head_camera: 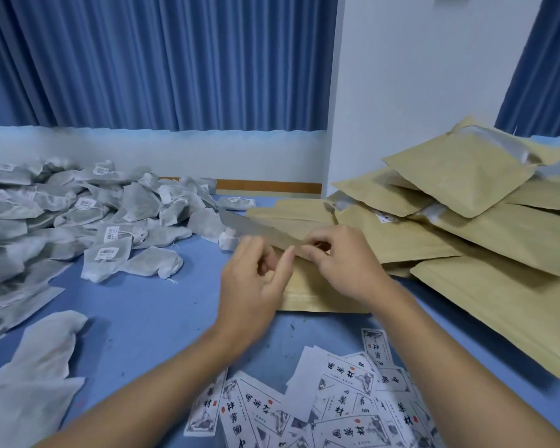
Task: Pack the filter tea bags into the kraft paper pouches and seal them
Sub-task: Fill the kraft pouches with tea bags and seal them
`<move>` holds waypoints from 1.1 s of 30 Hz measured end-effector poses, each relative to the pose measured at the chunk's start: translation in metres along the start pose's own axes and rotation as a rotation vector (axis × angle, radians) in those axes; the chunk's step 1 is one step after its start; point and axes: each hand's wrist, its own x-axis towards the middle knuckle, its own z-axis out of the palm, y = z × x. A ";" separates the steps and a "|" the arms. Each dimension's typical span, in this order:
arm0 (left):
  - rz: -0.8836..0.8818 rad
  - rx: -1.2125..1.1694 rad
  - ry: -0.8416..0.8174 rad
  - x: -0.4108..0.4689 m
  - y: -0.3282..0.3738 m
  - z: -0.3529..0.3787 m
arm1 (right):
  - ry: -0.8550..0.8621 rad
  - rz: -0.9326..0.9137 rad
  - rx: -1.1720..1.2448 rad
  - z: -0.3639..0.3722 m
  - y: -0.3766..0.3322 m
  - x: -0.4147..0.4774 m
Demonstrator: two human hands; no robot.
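A kraft paper pouch (307,292) lies on the blue table (143,305) in front of me, its top edge lifted. My left hand (253,286) pinches that top edge near its left part between thumb and fingers. My right hand (343,263) pinches the same edge further right. The pouch's body is partly hidden behind both hands. A big heap of white filter tea bags (88,215) with small paper tags covers the left of the table.
A pile of kraft pouches (466,227), some puffed, fills the right side up to the wall. Printed label cards (343,392) lie scattered near the front edge. More white bags (36,373) sit at the lower left. Blue curtains hang behind.
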 end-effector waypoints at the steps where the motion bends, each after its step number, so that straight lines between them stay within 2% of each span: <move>1: -0.309 -0.234 -0.039 -0.008 0.008 0.005 | -0.051 0.030 0.118 -0.002 -0.002 0.000; 3: -0.864 -0.679 -0.115 -0.013 0.011 0.014 | -0.240 0.025 0.263 -0.005 -0.008 -0.004; 4: -1.002 -0.794 -0.148 -0.013 0.009 0.015 | -0.327 0.006 0.297 -0.004 -0.008 -0.008; 5: -1.036 -0.840 -0.193 -0.014 0.006 0.015 | -0.380 -0.013 0.318 -0.002 -0.007 -0.011; 8: -0.947 -0.852 -0.311 -0.020 -0.002 0.016 | -0.372 -0.007 0.388 0.007 -0.004 -0.018; 11: -0.930 -0.827 -0.361 -0.028 -0.005 0.014 | -0.383 0.029 0.488 0.014 -0.001 -0.018; 22: -0.898 -0.798 -0.269 -0.033 -0.018 0.018 | -0.408 0.213 0.774 0.022 0.018 -0.020; 24: -0.906 -0.751 -0.248 -0.034 -0.018 0.019 | -0.338 0.194 0.659 0.024 0.018 -0.020; 26: -0.909 -0.693 -0.229 -0.034 -0.015 0.020 | -0.266 0.070 0.413 0.026 0.011 -0.020; 30: -0.827 -0.554 -0.208 -0.032 -0.013 0.016 | -0.241 -0.148 -0.068 0.031 -0.002 -0.020; 33: -0.716 -0.472 -0.252 -0.038 -0.010 0.014 | 0.062 -0.011 -0.252 0.013 0.002 -0.004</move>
